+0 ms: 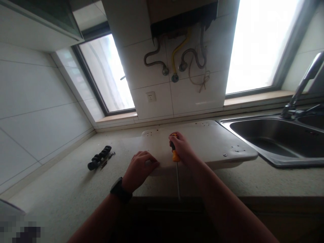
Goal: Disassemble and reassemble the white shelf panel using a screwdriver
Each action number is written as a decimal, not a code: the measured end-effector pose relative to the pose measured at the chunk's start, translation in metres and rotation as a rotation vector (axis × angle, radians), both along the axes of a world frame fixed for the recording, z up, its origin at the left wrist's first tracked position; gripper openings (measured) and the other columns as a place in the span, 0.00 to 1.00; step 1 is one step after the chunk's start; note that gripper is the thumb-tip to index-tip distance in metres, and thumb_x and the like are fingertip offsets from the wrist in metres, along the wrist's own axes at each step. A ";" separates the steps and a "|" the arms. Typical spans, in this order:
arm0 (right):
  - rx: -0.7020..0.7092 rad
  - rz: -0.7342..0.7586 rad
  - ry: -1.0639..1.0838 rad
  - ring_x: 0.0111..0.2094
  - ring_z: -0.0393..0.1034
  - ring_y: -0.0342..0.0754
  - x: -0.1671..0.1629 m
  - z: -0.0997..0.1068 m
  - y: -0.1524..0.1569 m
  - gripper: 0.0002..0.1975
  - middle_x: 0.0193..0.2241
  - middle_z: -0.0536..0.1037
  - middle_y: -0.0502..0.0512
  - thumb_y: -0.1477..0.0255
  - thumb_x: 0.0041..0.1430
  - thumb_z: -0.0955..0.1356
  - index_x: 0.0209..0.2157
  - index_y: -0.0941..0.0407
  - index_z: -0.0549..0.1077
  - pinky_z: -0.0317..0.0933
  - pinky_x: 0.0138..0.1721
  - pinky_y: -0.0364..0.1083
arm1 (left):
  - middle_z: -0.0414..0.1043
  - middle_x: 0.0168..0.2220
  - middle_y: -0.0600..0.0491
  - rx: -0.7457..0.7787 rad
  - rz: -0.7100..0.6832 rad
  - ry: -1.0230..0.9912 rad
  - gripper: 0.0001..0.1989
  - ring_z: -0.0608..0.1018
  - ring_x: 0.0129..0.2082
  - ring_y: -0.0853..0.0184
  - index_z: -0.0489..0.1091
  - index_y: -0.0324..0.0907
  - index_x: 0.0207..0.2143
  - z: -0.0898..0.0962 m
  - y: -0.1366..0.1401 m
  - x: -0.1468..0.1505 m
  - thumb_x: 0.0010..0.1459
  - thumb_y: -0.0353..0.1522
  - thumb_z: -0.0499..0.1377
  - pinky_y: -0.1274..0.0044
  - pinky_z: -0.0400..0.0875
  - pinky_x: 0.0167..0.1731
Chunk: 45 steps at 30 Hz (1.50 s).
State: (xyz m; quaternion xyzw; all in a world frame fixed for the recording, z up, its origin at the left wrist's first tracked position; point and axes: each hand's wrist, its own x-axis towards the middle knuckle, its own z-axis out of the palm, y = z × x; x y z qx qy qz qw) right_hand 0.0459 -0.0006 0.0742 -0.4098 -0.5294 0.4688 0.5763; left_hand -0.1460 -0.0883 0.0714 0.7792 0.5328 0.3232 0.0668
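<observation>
My right hand is wrapped round the black and orange handle of a screwdriver. Its long metal shaft points back toward me, past the counter's front edge. Below the hand lies a white panel with rounded corners and groups of small holes near the corners. At the panel's near left corner is my left hand, fingers curled and thumb meeting the forefinger; whatever is between them is hidden. Several black ribbed cylinders lie in a row to the left, with small screws beside them.
The panel lies on a speckled counter. To its right is a steel sink with a tall faucet. A tiled wall behind carries a socket, a yellow gas pipe and flexible hoses, between two windows.
</observation>
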 end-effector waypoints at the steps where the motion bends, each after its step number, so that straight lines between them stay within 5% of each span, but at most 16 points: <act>1: -0.001 0.001 -0.003 0.22 0.62 0.44 0.000 0.000 0.000 0.09 0.21 0.70 0.49 0.63 0.51 0.67 0.30 0.54 0.69 0.56 0.19 0.41 | 0.77 0.36 0.52 0.006 0.009 -0.003 0.07 0.75 0.42 0.59 0.77 0.46 0.32 -0.001 0.000 0.001 0.59 0.38 0.64 0.66 0.66 0.46; 10: -0.002 0.004 -0.027 0.21 0.62 0.43 -0.001 -0.001 0.002 0.10 0.20 0.69 0.48 0.63 0.51 0.66 0.31 0.54 0.68 0.56 0.19 0.40 | 0.76 0.36 0.51 0.063 0.077 -0.016 0.10 0.75 0.40 0.60 0.75 0.44 0.33 -0.005 0.000 0.003 0.59 0.41 0.64 0.67 0.68 0.43; 21: 0.006 -0.009 -0.078 0.22 0.63 0.44 -0.001 -0.003 0.002 0.09 0.21 0.70 0.48 0.63 0.52 0.66 0.31 0.54 0.69 0.57 0.20 0.41 | 0.77 0.38 0.52 0.006 -0.030 -0.127 0.08 0.77 0.41 0.62 0.78 0.48 0.42 -0.001 -0.001 0.002 0.60 0.36 0.64 0.69 0.70 0.45; 29: 0.010 0.011 -0.077 0.21 0.62 0.43 -0.001 -0.004 0.003 0.10 0.21 0.70 0.48 0.62 0.52 0.65 0.32 0.55 0.69 0.56 0.19 0.40 | 0.78 0.33 0.52 0.147 0.048 -0.199 0.10 0.76 0.36 0.64 0.79 0.45 0.33 0.016 -0.002 -0.001 0.61 0.42 0.63 0.71 0.71 0.40; 37: 0.015 0.024 -0.082 0.22 0.63 0.43 0.000 -0.004 0.001 0.11 0.21 0.70 0.48 0.62 0.51 0.65 0.31 0.55 0.68 0.57 0.20 0.40 | 0.82 0.37 0.51 0.130 0.259 -0.312 0.17 0.80 0.34 0.63 0.80 0.44 0.39 0.003 0.009 -0.089 0.56 0.47 0.66 0.72 0.75 0.37; 45: 0.021 0.028 -0.106 0.23 0.63 0.44 0.001 -0.005 0.001 0.12 0.21 0.70 0.49 0.61 0.51 0.65 0.32 0.54 0.69 0.58 0.20 0.41 | 0.82 0.38 0.49 0.072 0.540 -0.250 0.26 0.81 0.32 0.61 0.79 0.42 0.45 -0.057 0.012 -0.201 0.55 0.52 0.62 0.70 0.77 0.35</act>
